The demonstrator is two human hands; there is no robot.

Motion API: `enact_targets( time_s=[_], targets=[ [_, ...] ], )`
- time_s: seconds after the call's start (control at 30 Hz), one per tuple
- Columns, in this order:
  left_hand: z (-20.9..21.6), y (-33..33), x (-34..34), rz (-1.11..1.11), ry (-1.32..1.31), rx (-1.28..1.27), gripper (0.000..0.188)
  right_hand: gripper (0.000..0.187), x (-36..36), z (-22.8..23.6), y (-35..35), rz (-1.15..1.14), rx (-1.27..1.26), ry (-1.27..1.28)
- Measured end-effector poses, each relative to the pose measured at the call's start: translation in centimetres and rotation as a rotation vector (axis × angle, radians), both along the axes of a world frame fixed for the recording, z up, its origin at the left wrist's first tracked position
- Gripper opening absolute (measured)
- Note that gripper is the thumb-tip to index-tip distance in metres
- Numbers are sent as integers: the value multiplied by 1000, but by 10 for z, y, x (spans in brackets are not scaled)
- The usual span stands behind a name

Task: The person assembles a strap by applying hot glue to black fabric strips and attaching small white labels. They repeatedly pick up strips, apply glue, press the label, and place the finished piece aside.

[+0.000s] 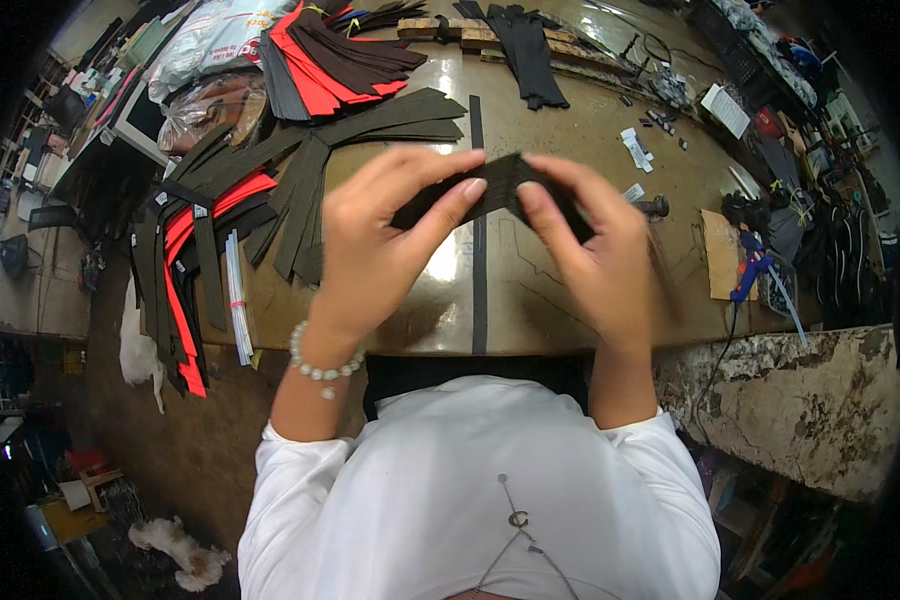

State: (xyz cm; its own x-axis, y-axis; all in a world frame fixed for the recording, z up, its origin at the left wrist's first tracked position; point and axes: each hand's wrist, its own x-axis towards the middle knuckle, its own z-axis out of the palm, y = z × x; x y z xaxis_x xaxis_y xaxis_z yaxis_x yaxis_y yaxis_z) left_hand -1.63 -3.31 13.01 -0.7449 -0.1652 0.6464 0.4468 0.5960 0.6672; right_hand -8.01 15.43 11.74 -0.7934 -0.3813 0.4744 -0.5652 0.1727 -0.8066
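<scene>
Between my two hands, above the table, is a small stack of dark strips [502, 187], its layered edges facing me. My left hand [375, 225], with a beaded bracelet at the wrist, pinches the stack's left part between thumb and fingers. On the other side my right hand [600, 240] grips the right part, thumb against the layers. The stack looks bent or angled in the middle; its far side is hidden. Left of my hands lie fanned dark olive strips [305, 180], and beyond them a bundle of red and dark brown strips [340, 60].
Red and dark straps [175, 300] hang over the table's left edge beside thin white sticks [238, 310]. A black band [479, 300] runs down the tabletop. At right are a blue glue gun [752, 265] and cardboard [717, 250]. A fluffy dog [180, 552] is on the floor.
</scene>
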Motion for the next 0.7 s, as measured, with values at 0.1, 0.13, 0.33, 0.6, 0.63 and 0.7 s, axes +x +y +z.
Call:
enact_targets(
  time_s=[0.1,0.13,0.33,0.6,0.63,0.7],
  targets=[
    [-49,0,-6,63,-389,177,20,23,-7,-42,-6,-19,142,-265],
    [-66,0,-8,48,-369,138,20,24,-9,-59,-10,-41,184,-299],
    [-126,1,-12,74,-451,110,21,25,-8,-119,-11,-112,298,-141],
    [-130,3,-12,98,-446,76,20,20,-6,-118,-11,-141,357,-87],
    [-130,4,-12,101,-433,75,20,19,-6,-118,-12,-151,363,-84],
    [-130,5,-13,112,-416,35,21,19,-5,-118,-13,-169,430,-58]
  ],
)
